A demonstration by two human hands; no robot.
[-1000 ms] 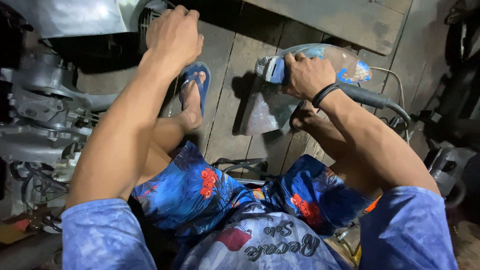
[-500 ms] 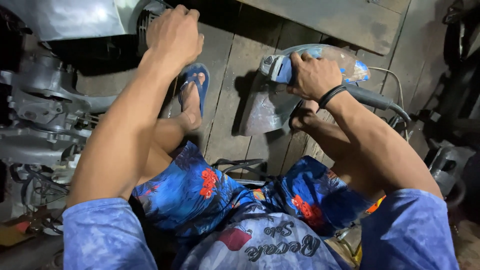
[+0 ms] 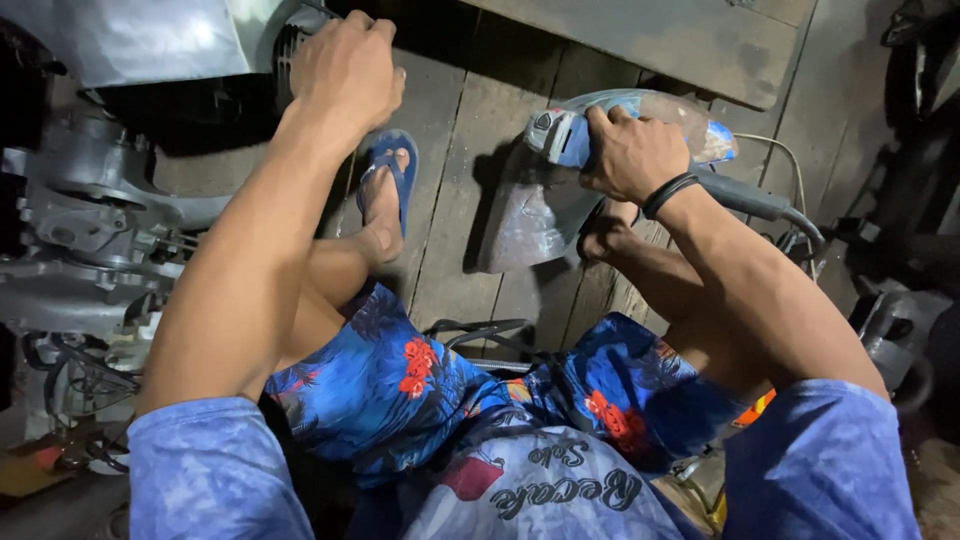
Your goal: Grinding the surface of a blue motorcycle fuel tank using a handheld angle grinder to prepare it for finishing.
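- Head view looks down on your two bare arms, your flowered blue shorts (image 3: 400, 370) and the plank floor (image 3: 480, 150).
- Your right hand (image 3: 632, 152) wraps the angle grinder (image 3: 600, 135); the fingers are curled tight around its body, pressed together, with the thumb hidden underneath.
- The grinder has a blue-grey housing with a rounded grey head poking out just left of your knuckles, and a clear plastic cover, smeared and shiny, showing above and to the right of your fingers.
- A grey cable sleeve (image 3: 745, 198) leaves the grinder behind your wrist, just past the black wristband (image 3: 668, 192), and bends down to the right.
- Below your fingers a dull, scuffed metal plate (image 3: 530, 220) lies on the planks, and the grinder sits over its upper edge; you cannot tell whether the disc touches it.
- Your left hand (image 3: 345, 70) is closed in a loose fist, fingers curled together over the edge of a dark finned part (image 3: 290, 45) of the grey engine (image 3: 90, 220) at left.
- Just below that hand your foot rests in a blue sandal (image 3: 392, 185).
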